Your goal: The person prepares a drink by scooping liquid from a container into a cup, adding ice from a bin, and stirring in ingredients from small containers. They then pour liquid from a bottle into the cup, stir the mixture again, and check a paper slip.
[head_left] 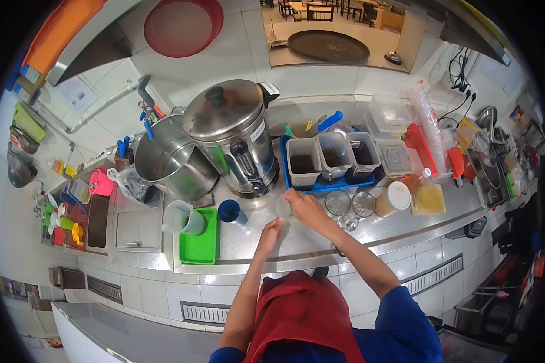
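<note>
A clear cup [283, 207] is between my hands at the steel counter's middle, just in front of the large steel urn [239, 142]. My right hand [306, 207] closes on its upper right side. The curled fingers of my left hand [270, 236] meet its lower edge. Whatever the cup contains is too faint to make out. Left of my hands are a blue cup [232, 213] and a translucent measuring jug [183, 218], which rests partly on a green tray [198, 248]. Two glass mugs [338, 204] stand right beside my right hand.
Dark-filled plastic containers [304, 162] sit in a blue tray [339, 186] behind my right hand. Farther right are a white-lidded jar [393, 199] and a yellowish tub [429, 199]. An open steel pot [172, 157] is left of the urn. The counter's front edge [266, 266] runs before me.
</note>
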Demonstrator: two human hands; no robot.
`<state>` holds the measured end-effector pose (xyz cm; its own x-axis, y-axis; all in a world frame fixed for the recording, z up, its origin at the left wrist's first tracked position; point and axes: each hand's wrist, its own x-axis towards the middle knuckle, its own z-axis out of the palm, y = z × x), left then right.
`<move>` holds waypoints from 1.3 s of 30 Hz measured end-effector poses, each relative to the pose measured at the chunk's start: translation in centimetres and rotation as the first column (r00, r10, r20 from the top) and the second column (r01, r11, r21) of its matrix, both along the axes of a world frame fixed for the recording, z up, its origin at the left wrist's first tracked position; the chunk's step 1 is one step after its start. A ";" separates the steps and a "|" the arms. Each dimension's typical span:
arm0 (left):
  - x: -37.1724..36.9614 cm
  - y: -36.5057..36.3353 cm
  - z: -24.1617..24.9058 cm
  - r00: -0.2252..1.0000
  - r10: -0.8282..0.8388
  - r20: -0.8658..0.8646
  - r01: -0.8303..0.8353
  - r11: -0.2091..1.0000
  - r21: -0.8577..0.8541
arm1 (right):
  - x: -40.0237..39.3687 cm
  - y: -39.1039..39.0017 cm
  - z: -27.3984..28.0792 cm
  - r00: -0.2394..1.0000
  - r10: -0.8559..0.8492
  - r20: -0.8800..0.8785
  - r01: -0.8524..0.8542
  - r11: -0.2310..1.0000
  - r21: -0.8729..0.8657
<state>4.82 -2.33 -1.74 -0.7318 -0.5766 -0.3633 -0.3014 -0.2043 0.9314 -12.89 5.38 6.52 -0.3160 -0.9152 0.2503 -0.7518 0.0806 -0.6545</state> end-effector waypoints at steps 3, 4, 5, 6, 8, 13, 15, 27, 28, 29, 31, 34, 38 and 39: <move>0.2 0.1 0.5 1.000 -0.017 -0.004 0.018 0.998 0.058 | 0.2 -0.1 0.1 0.998 0.004 0.070 -0.005 1.000 0.009; 0.4 0.1 1.1 1.000 -0.020 0.004 0.019 0.994 0.107 | 0.3 0.1 0.2 1.000 -0.005 -0.005 0.005 0.999 -0.045; 0.8 0.3 1.6 1.000 -0.014 0.001 0.014 0.994 0.110 | 0.5 0.3 0.2 0.997 -0.018 -0.081 0.010 0.995 -0.098; 1.1 0.5 2.3 0.999 -0.024 -0.023 0.027 0.989 0.145 | 0.7 0.5 0.1 0.996 -0.013 -0.085 0.005 0.995 -0.095; 1.1 0.3 2.9 0.998 -0.032 -0.059 0.042 0.984 0.175 | 1.0 0.5 -0.1 0.995 0.042 0.090 -0.039 0.999 -0.035; 1.9 0.8 2.1 0.990 0.005 -0.138 0.024 0.977 0.211 | 1.4 2.2 3.7 0.993 0.097 -0.070 -0.107 0.979 -0.174; 1.9 0.8 2.0 0.992 -0.007 -0.127 0.034 0.976 0.214 | 0.9 2.5 5.0 0.973 0.152 -0.172 -0.177 0.975 -0.135; 1.0 0.1 8.7 0.989 -0.058 -0.135 0.013 0.950 -0.312 | -15.3 -12.0 9.3 0.928 -0.372 0.015 0.343 0.838 -0.424; 0.6 -0.1 9.1 0.986 -0.060 -0.158 0.006 0.946 -0.325 | -16.9 -13.2 7.4 0.927 -0.365 -0.085 0.330 0.903 -0.275; 0.1 -0.2 9.6 0.981 -0.063 -0.184 -0.004 0.940 -0.340 | -18.1 -13.6 6.3 0.924 -0.337 -0.179 0.319 0.940 -0.118; -0.3 -0.1 11.1 0.977 -0.115 -0.179 0.042 0.928 -0.371 | -18.7 -13.1 5.7 0.937 -0.253 -0.240 0.249 0.967 -0.044; -1.2 0.3 13.0 0.990 -0.141 -0.024 0.114 0.878 -0.464 | -18.8 -11.0 6.8 0.937 -0.155 -0.314 0.112 0.983 -0.148; -3.0 1.2 14.5 0.982 -0.157 0.106 0.189 0.852 -0.489 | -13.8 -1.3 14.3 0.993 -0.115 0.008 0.110 0.928 -0.357; -3.6 1.2 14.7 0.973 -0.176 0.150 0.228 0.837 -0.497 | -13.5 1.1 14.3 0.990 -0.141 0.012 0.132 0.889 -0.438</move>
